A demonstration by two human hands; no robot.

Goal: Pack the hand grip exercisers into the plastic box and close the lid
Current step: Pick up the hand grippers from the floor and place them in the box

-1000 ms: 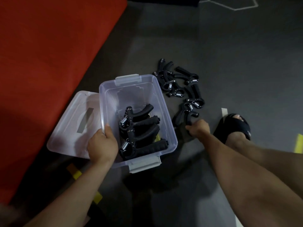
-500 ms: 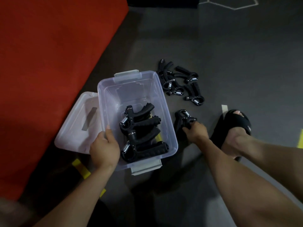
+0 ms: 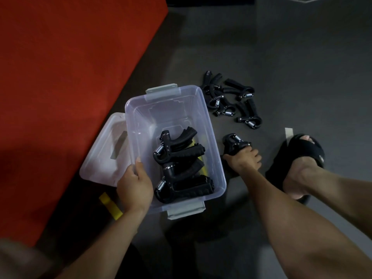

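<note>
Container: clear rectangular plastic box [image 3: 138, 125] with grey end latches, open on the dark floor [image 3: 302, 57]. Inside lie three black spring hand grip exercisers [image 3: 181, 170], stacked toward its near end. Left of the box lies its clear lid [image 3: 104, 158], partly beneath it. Left hand [image 3: 134, 185] grasps the box's left rim, thumb inside. Right hand [image 3: 244, 161], just right of the box, clenches one black exerciser [image 3: 233, 144]. Beyond the box's far right corner lies a loose cluster [image 3: 231, 101] of about five.
</note>
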